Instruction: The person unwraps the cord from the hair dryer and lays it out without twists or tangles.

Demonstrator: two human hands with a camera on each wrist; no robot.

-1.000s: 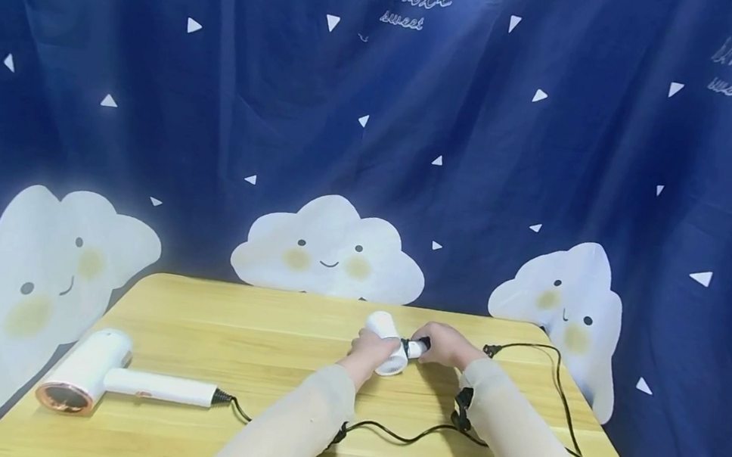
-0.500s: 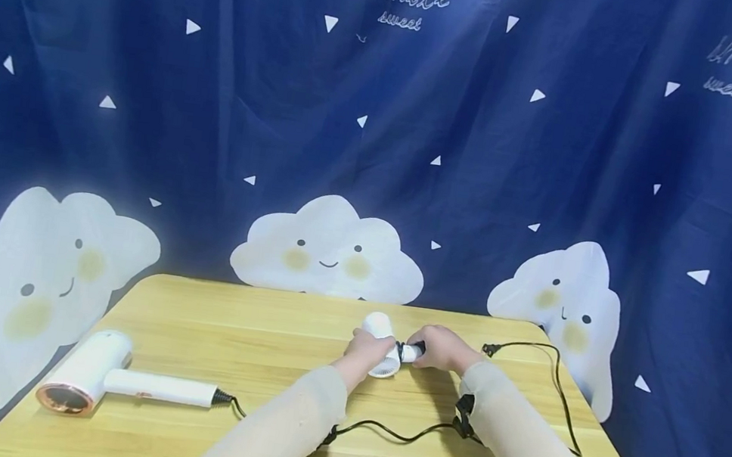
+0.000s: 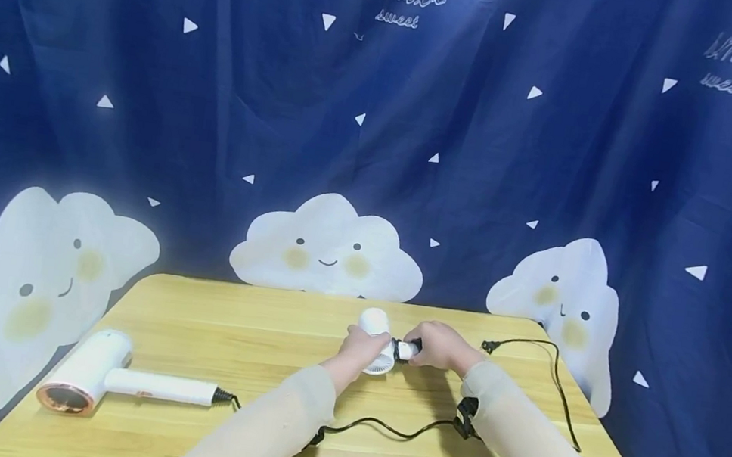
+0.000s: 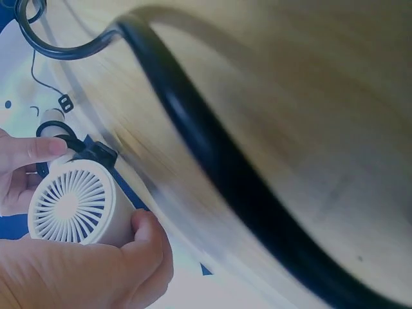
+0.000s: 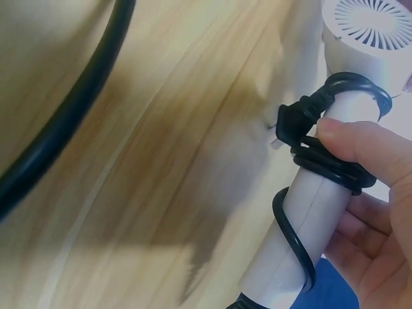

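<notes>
Dark blue curtain [image 3: 386,174] with smiling clouds [image 3: 329,248], wooden table [image 3: 201,342], copper-rimmed white hair dryer [image 3: 94,364] at its left

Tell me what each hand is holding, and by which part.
Both grip the farther white hair dryer: left hand by its barrel, right hand by its cord-wrapped handle.

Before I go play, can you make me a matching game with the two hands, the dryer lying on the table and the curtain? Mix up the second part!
Column one
1. left hand
2. right hand
3. copper-rimmed dryer
4. curtain

Column two
A. dark blue with smiling clouds
B. gripping the barrel of the held dryer
C. lying on the table
D. holding a handle wrapped in black cord

Pairs: 1-B, 2-D, 3-C, 4-A
</notes>
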